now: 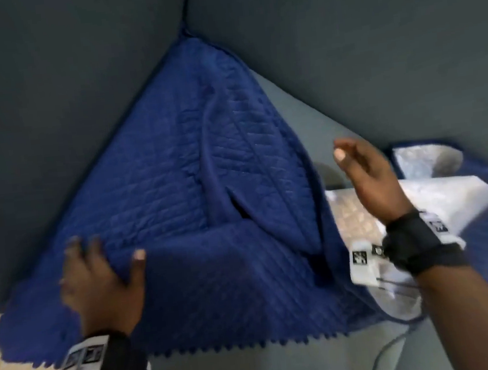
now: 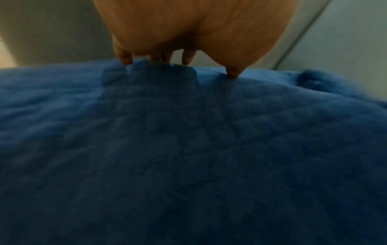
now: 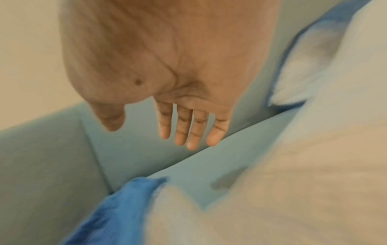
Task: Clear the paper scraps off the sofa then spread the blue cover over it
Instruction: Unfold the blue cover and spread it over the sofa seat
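The blue cover lay on the sofa seat, one corner pushed up into the angle where the two back cushions met. Its scalloped front edge ran along the front of the seat. Folds ran down its middle.

The left hand rested on the cover's near left part, fingers spread and pressing the cloth, thumb stretched out to the side. It gripped nothing.

On the right the cover was turned back, so its pale underside faced up, and a strip of bare seat showed beside it.

The right hand hung above that turned part, fingers straight and loose, empty and touching nothing. The wrist views were blurred.
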`<state>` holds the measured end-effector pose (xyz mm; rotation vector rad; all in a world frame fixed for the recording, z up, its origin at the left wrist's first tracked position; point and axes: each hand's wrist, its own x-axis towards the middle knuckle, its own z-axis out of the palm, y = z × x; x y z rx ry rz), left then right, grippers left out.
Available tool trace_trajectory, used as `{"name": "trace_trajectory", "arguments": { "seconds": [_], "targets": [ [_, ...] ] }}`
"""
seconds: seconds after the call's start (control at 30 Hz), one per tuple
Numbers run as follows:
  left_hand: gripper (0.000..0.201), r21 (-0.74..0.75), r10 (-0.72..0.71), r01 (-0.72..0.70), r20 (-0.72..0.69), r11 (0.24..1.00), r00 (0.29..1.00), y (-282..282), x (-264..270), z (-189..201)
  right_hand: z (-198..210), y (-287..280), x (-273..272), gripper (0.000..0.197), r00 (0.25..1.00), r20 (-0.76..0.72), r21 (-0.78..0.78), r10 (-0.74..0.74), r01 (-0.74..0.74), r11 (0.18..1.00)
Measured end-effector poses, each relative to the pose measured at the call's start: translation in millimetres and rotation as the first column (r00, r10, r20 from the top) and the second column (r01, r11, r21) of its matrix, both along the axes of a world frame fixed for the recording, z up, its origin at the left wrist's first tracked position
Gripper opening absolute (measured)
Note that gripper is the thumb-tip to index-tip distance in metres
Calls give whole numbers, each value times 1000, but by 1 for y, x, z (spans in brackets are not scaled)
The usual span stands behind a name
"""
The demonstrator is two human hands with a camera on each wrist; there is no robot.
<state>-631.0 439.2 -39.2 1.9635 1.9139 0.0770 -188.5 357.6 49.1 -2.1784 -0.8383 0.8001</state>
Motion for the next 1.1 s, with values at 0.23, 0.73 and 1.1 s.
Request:
{"name": "trace_trajectory", "arguments": {
  "seconds": [0.23, 0.73, 1.1],
  "targets": [
    [59, -29, -598, 616, 206, 788, 775, -122, 160, 36, 25, -189, 11, 72, 984, 158, -184, 81, -51, 982],
    [123, -250, -829, 801, -13, 545, 560, -291, 293, 5, -6, -367, 103, 35, 599, 631, -407, 493, -286, 868],
    [28, -184, -976, 970, 118, 157, 181, -322, 271, 41, 138, -283, 260, 41, 592, 779, 109, -206, 197, 974]
  ]
}}
